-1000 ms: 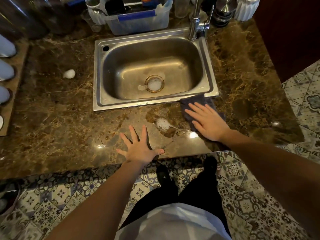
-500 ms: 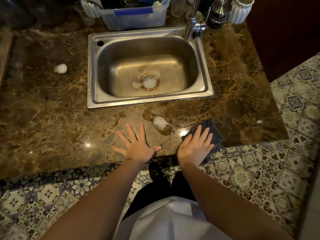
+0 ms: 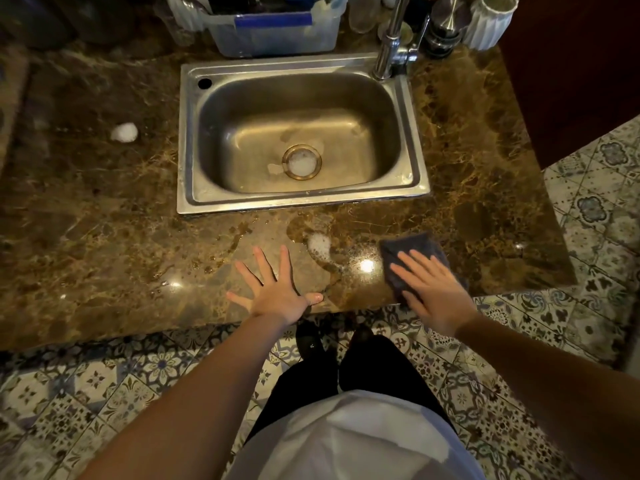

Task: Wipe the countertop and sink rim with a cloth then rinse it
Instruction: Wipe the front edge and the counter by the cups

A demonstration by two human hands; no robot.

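Note:
A dark grey cloth [image 3: 412, 247] lies flat on the brown marble countertop [image 3: 104, 244] near its front edge, right of centre. My right hand [image 3: 429, 289] presses flat on the cloth with fingers spread. My left hand [image 3: 277, 289] rests open, palm down, on the counter's front edge, holding nothing. Between the two hands sits a patch of white foam [image 3: 319, 244] in a wet smear. The steel sink [image 3: 417, 183] lies behind, its rim shiny, with foam over the drain [image 3: 302, 161].
A second blob of foam [image 3: 124, 132] sits on the counter left of the sink. The faucet [image 3: 389, 46] stands at the sink's back right corner. A plastic tub [image 3: 273, 32], a white ribbed cup [image 3: 488, 20] and jars line the back. Patterned floor tiles [image 3: 588, 216] lie to the right.
My right hand slid the cloth from the sink's front right corner back toward the counter's front edge, then slightly right. The left hand stayed put.

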